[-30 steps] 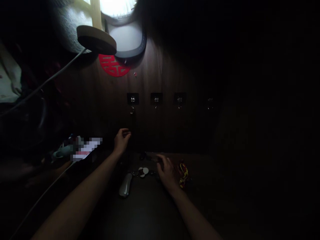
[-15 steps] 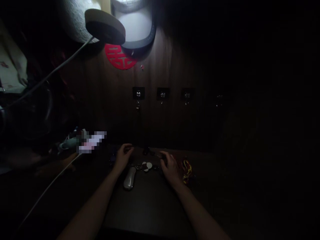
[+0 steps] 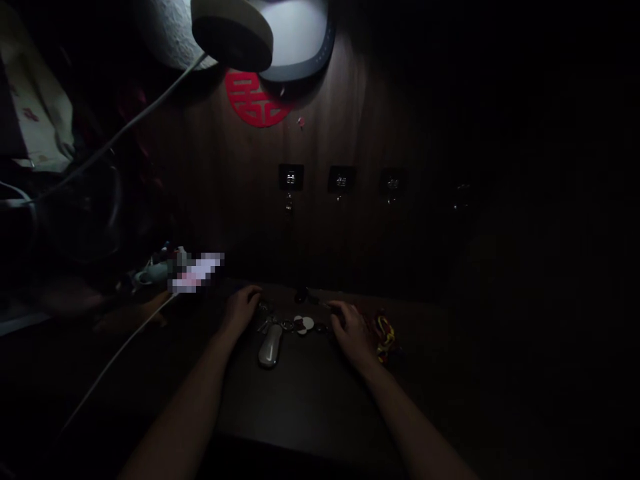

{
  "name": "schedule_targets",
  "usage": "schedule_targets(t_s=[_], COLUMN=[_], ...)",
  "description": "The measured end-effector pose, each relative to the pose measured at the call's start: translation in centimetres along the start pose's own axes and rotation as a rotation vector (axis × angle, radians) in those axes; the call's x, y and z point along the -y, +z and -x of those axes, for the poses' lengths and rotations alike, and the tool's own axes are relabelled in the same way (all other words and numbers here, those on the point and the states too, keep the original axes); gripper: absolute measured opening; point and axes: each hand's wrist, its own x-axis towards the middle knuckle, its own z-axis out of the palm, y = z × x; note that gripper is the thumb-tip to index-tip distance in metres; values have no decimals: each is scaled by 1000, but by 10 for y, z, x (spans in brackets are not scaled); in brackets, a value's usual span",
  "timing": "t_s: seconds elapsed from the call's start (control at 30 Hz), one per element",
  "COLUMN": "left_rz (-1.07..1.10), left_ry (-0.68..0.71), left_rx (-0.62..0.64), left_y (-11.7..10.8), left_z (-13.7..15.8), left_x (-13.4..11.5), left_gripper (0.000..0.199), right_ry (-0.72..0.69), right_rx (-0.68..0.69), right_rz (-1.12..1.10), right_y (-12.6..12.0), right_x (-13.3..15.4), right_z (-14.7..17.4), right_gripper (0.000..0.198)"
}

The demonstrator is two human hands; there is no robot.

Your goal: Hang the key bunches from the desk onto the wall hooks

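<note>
In the dim light, my left hand (image 3: pixel 243 309) rests at the table's back edge with its fingers loosely bent and no held thing visible. To its right lies a bunch of keys (image 3: pixel 264 325), linked through a metal ring (image 3: pixel 287 325) to a white and dark red flower-shaped charm (image 3: pixel 303 325). A smooth grey oval fob (image 3: pixel 270 348) lies just below the keys. My right hand (image 3: pixel 351 330) has thumb and forefinger apart. Its fingertips are near a thin shiny piece (image 3: pixel 320 303), and I cannot tell whether they touch it. A dark ring-like piece (image 3: pixel 321 328) lies left of its thumb.
A red and yellow cord bundle (image 3: pixel 385 337) lies right of my right hand. A pixelated bright screen (image 3: pixel 197 272) with a white cable (image 3: pixel 120 350) is at the left. On the dark wooden panel (image 3: pixel 345 133) are square hook plates (image 3: pixel 291 178) and a red paper cutout (image 3: pixel 255 100).
My left hand has moved leftward from the keys, and they show more now. My right hand keeps its place among the things. The whole view has shifted slightly.
</note>
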Motion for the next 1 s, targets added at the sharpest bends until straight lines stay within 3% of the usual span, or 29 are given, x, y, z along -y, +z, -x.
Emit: schedule_targets(t_s=[0.3, 0.5, 0.67, 0.83, 1.0], left_rz=[-472, -458, -404, -68, 660], left_ry=[92, 120, 176, 69, -254], left_rx=[134, 169, 126, 23, -5], left_y=[7, 9, 12, 16, 20], left_z=[11, 12, 9, 3, -2], left_x=[-8, -12, -12, -14, -22], left_gripper=[32, 27, 24, 20, 29], right_ry=[-8, 32, -4, 5, 112], right_rx=[36, 95, 248, 324, 95], right_rz=[-1, -16, -24, -93, -319], right_y=[-1, -4, -21, -22, 18], right_x=[2, 8, 31, 51, 39], right_z=[1, 1, -11, -33, -41], right_gripper=[25, 24, 22, 22, 20])
